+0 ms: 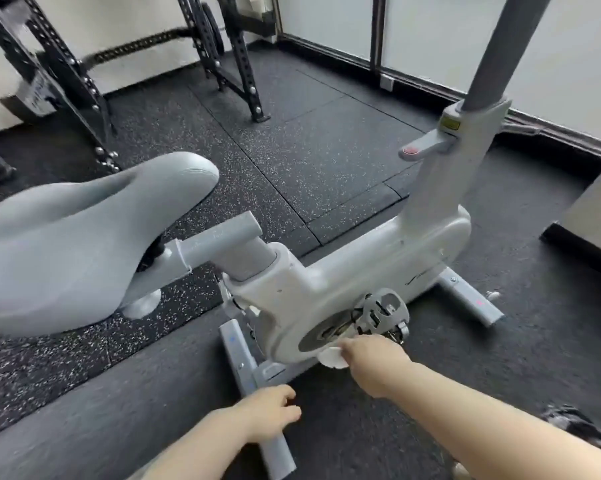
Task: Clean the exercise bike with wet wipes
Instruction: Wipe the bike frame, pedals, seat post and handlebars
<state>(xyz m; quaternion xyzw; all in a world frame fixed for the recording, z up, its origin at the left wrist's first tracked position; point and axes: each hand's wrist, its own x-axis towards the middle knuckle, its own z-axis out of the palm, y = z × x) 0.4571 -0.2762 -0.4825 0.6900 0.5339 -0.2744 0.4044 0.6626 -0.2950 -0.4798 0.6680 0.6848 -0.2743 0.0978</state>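
Observation:
The pale grey exercise bike (344, 271) fills the middle of the head view, with its saddle (77, 230) at the left and its pedal (382, 315) low on the body. My right hand (371, 358) presses a crumpled white wet wipe (332, 358) against the lower edge of the round crank housing (316, 336), just below the pedal. My left hand (268, 414) hovers over the rear floor stabiliser bar (247, 375), fingers loosely curled and holding nothing.
A black perforated steel rack (223, 57) stands at the back left on the speckled rubber floor. A frosted glass wall (430, 36) runs along the back right. A grey box (596, 216) sits at the right edge. The bike's front stabiliser (468, 299) juts out to the right.

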